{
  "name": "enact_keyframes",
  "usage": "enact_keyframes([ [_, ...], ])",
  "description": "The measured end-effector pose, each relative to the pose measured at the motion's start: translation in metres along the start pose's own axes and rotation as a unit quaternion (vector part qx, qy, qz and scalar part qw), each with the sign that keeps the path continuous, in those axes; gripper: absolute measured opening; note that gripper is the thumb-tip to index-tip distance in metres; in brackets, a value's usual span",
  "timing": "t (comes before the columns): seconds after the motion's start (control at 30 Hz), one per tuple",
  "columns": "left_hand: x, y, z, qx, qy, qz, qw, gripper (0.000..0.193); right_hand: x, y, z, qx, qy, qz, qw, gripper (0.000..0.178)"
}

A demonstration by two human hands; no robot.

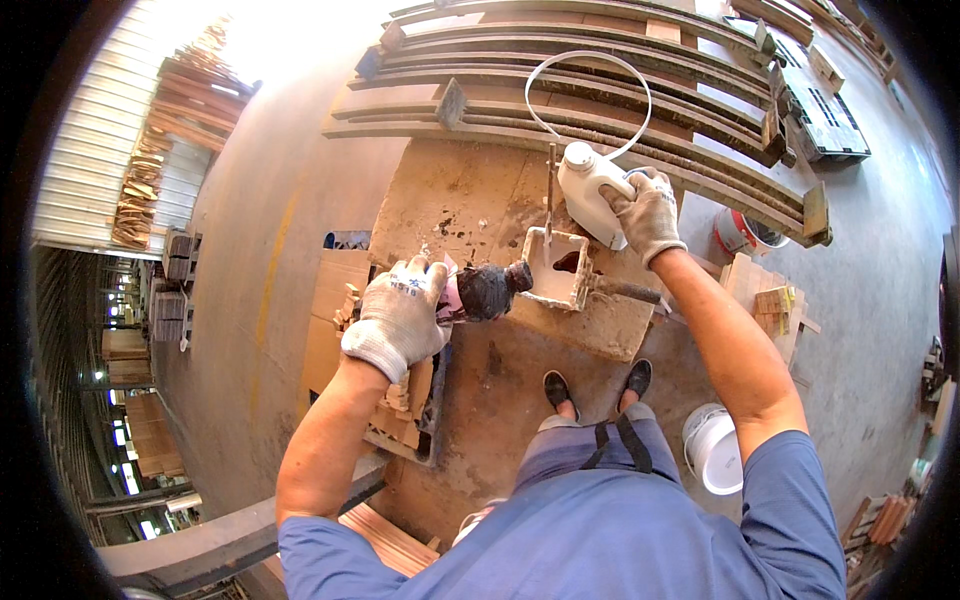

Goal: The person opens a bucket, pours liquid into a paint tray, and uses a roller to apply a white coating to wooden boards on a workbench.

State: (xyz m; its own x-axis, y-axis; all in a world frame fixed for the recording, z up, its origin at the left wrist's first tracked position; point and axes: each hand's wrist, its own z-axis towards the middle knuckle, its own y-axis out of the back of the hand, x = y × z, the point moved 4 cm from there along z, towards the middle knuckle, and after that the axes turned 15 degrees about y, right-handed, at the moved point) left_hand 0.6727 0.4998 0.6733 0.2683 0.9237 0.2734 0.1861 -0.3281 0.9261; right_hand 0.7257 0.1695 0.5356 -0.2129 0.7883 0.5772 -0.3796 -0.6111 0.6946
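My left hand [398,312], in a grey work glove, grips a dark, dirty bottle [484,291] with a pink label, tipped sideways with its neck pointing at a small square white tray [556,267]. My right hand [647,214], also gloved, holds a white plastic jug [592,193] by its handle just above and to the right of the tray. The tray is smeared with pale glue and sits on a stained board [470,200]. A brush handle [628,290] sticks out of the tray to the right.
Long curved wooden frames with clamps [600,90] lie beyond the board, with a white strap loop [590,90] over them. A white bucket [712,448] stands by my right leg. Small wood blocks [770,305] are stacked at right, cardboard and blocks [335,300] at left.
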Motion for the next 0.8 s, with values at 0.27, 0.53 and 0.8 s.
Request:
enact_keyframes([
  [0.27, -0.006, 0.015, 0.003, 0.022, 0.009, 0.046, 0.999, 0.058, -0.01, -0.007, -0.002, -0.022, 0.024, -0.002, 0.999, 0.038],
  [0.53, -0.007, 0.019, 0.004, 0.012, -0.001, 0.046, 0.999, 0.053, -0.006, -0.005, -0.001, -0.006, 0.002, 0.009, 1.0, 0.036],
  [0.8, -0.01, 0.022, 0.006, 0.003, -0.002, 0.054, 0.999, 0.053, -0.008, -0.006, -0.001, -0.002, 0.004, -0.008, 1.0, 0.032],
])
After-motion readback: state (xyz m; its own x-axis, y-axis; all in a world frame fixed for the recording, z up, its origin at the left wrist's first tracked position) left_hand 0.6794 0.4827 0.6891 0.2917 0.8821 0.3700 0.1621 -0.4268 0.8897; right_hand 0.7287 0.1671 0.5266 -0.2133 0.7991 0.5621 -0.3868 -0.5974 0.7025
